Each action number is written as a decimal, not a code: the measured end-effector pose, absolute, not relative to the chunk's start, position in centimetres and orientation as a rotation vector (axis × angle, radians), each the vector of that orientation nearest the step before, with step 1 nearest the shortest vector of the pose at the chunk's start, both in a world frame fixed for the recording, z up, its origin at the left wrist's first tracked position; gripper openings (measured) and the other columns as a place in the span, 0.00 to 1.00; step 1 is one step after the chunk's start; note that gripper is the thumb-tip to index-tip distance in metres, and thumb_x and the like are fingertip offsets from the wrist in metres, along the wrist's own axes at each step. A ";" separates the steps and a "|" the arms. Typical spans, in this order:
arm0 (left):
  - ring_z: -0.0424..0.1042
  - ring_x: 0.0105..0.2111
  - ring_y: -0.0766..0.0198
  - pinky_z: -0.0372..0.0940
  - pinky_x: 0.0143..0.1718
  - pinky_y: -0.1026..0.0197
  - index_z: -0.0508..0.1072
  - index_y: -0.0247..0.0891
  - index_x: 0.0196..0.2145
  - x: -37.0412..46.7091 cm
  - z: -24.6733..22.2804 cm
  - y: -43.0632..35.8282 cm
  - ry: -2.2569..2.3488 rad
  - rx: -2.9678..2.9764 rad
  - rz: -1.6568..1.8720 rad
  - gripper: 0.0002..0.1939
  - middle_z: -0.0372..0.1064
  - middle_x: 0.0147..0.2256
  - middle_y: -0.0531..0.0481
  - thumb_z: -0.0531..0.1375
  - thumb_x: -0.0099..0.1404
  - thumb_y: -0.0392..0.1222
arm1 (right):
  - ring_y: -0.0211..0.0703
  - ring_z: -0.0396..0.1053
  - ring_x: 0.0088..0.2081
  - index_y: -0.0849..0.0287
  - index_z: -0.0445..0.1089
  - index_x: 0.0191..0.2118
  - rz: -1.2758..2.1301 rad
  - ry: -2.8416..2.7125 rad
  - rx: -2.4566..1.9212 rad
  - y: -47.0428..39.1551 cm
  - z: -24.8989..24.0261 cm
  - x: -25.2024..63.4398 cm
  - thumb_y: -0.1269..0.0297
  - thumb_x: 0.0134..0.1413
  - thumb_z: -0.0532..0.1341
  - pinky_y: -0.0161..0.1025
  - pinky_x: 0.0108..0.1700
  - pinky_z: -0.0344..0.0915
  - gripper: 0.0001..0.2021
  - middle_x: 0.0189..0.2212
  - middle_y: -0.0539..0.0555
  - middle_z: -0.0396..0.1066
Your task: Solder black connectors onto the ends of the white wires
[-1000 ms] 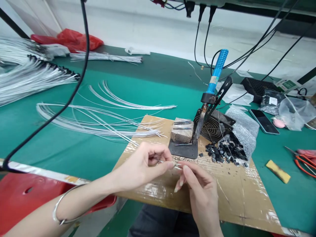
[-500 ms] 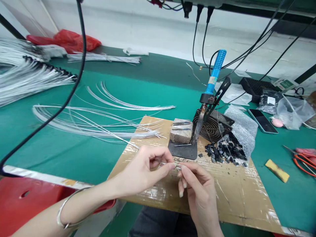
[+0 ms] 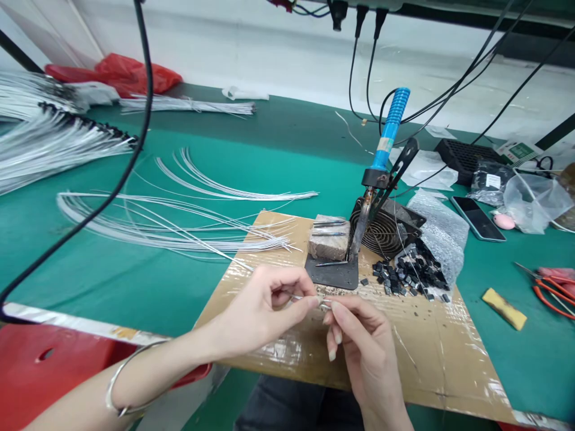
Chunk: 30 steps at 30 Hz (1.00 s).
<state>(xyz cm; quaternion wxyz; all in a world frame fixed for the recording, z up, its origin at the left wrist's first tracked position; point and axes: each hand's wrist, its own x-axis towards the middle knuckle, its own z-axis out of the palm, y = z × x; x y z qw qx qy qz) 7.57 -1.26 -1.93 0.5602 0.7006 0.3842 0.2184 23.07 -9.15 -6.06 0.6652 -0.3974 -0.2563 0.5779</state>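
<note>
My left hand (image 3: 265, 308) is closed in a pinch on a thin white wire (image 3: 324, 304), above the front half of a cardboard sheet (image 3: 440, 359). Facing it, my right hand (image 3: 371, 344) pinches the other side of the short piece showing between the fingertips. Exactly what the fingertips cover is too small to make out. Just beyond the hands, a soldering iron with a blue handle (image 3: 390, 129) leans tip-down in its stand (image 3: 332, 276). Beside it a grey block (image 3: 329, 244) carries thin metal pieces.
Small black parts (image 3: 411, 272) lie heaped by bubble wrap (image 3: 442, 233) and a black fan (image 3: 381, 233). White wires (image 3: 179, 239) spread at left. A phone (image 3: 477, 218), yellow sponge (image 3: 504, 309) and orange-handled tool (image 3: 554, 296) lie right. A black cable (image 3: 146, 90) hangs at left.
My right hand has shifted very slightly to the right and down, widening the gap between the fingertips a little. The left hand keeps its pinch; the view has moved slightly.
</note>
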 end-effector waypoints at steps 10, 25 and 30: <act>0.58 0.21 0.68 0.51 0.21 0.65 0.76 0.33 0.27 7.9 -2.7 -2.0 0.955 1.737 0.688 0.16 0.67 0.22 0.50 0.59 0.65 0.47 | 0.27 0.65 0.17 0.58 0.85 0.29 1.304 -0.426 -0.892 -9.0 -5.8 22.1 0.56 0.44 0.79 0.22 0.20 0.64 0.11 0.21 0.51 0.75; 0.62 0.21 0.68 0.56 0.21 0.67 0.75 0.35 0.27 8.3 -3.3 -2.3 0.953 1.667 0.819 0.13 0.69 0.22 0.50 0.63 0.64 0.46 | 0.28 0.67 0.19 0.58 0.85 0.31 1.249 -0.337 -0.886 -9.0 -5.5 21.4 0.56 0.42 0.80 0.25 0.22 0.70 0.12 0.23 0.51 0.78; 0.61 0.21 0.68 0.55 0.21 0.66 0.74 0.35 0.26 8.3 -3.2 -2.1 1.036 1.649 0.838 0.14 0.68 0.22 0.51 0.62 0.63 0.48 | 0.33 0.69 0.22 0.57 0.86 0.35 1.211 -0.398 -0.913 -9.2 -5.9 21.8 0.53 0.45 0.78 0.29 0.24 0.74 0.14 0.27 0.53 0.80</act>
